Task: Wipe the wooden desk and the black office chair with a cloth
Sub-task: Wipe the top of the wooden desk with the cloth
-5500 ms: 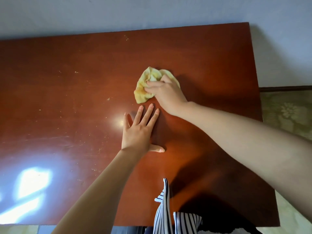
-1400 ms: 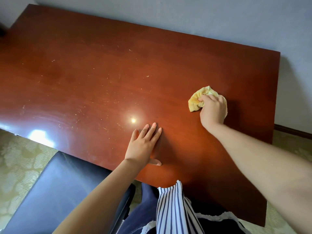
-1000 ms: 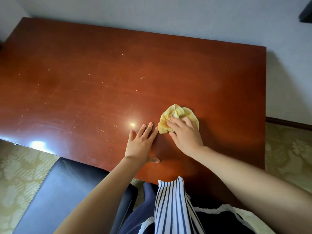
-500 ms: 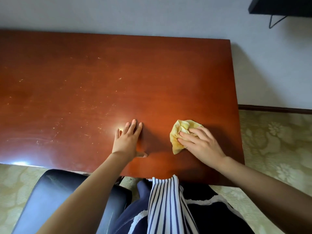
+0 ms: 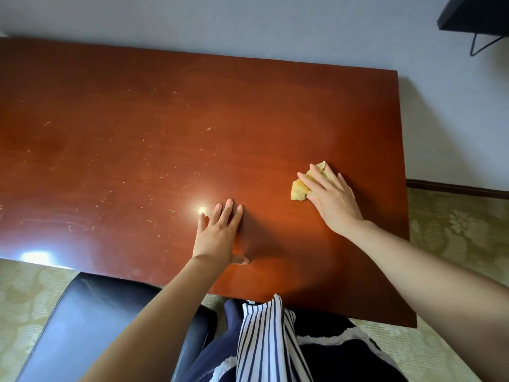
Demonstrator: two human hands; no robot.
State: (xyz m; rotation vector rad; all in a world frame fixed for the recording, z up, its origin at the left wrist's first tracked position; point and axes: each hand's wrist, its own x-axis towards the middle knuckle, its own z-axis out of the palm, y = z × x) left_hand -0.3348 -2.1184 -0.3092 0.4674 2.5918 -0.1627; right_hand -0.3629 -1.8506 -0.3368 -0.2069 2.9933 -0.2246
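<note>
Right hand (image 5: 332, 201) pressing yellow cloth (image 5: 300, 188) onto wooden desk (image 5: 137, 133) near its right edge, fingers straight, slightly spread. Left hand (image 5: 219, 235) flat beside, fingers straight, close together. Black office chair (image 5: 82, 326) below desk's near edge.

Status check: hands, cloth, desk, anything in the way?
Left hand flat on desk. Right hand presses cloth with straight fingers, right side. Nothing blocking. Chair untouched.

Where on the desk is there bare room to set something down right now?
The desk is bare across its whole left half and along the back edge by the wall. Only the near right part is taken: the left hand rests flat there, and the right hand presses the cloth near the right edge.
</note>
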